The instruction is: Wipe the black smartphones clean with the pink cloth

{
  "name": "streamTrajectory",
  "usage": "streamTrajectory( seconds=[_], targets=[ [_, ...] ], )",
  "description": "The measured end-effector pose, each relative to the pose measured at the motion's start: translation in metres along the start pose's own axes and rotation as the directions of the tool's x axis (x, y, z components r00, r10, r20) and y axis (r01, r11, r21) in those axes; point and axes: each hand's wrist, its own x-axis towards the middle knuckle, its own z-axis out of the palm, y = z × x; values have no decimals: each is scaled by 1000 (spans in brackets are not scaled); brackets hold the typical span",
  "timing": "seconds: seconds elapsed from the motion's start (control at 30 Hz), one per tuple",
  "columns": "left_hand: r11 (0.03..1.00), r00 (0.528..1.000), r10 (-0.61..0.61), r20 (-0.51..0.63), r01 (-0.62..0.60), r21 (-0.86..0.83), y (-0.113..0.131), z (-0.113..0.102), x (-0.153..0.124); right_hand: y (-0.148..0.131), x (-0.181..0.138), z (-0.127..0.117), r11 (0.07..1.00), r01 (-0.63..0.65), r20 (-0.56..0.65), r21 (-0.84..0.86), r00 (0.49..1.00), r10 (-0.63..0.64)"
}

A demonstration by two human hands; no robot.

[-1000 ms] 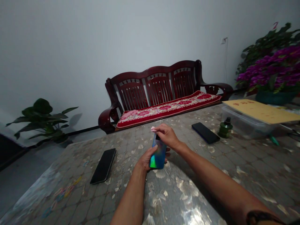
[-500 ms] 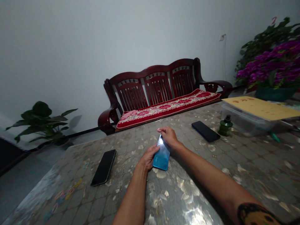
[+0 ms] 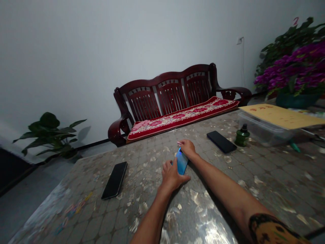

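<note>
A glossy blue smartphone (image 3: 181, 165) lies between my hands over the table, back side up. My left hand (image 3: 172, 175) grips its near end, the thumb across the bottom edge and the fingers along the left side. At the far end, my right hand (image 3: 188, 149) is closed against the phone's upper corner. A small pale pinkish thing (image 3: 179, 143) sticks out from its fingertips; its kind is too small to tell. One black smartphone (image 3: 114, 180) lies to the left of my hands, and another dark smartphone (image 3: 221, 141) to the right.
On the right stand a green bottle (image 3: 242, 136) and a clear plastic box (image 3: 266, 131) under a yellow sheet (image 3: 284, 116). Colourful rubber bands (image 3: 76, 207) lie front left on the patterned tablecloth (image 3: 142, 217). A wooden bench (image 3: 167, 91) stands behind the table.
My left hand has shifted from the phone's left side to its near end, with the thumb now across the bottom. The phone and right hand have moved slightly right.
</note>
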Motion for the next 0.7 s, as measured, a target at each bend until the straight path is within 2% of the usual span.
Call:
streamTrajectory(
  seconds=[0.13,0.27,0.33,0.47,0.7],
  targets=[
    [989,999,-16,-36,21,145,8,0,-14,-2,1,-3,999,6,43,-52,999,-4],
    [971,999,23,-38,-13,238,6,-13,-16,0,3,-9,996,47,96,-81,995,-39],
    [976,997,81,-11,-77,206,0,-22,-15,4,4,-13,994,72,128,-85,990,-61],
    [973,973,227,30,-228,33,-13,-44,-10,13,3,-21,992,106,172,-71,981,-93],
    [951,947,301,117,-306,34,-34,-71,0,21,-11,-30,988,156,226,-6,962,-151]
  ],
)
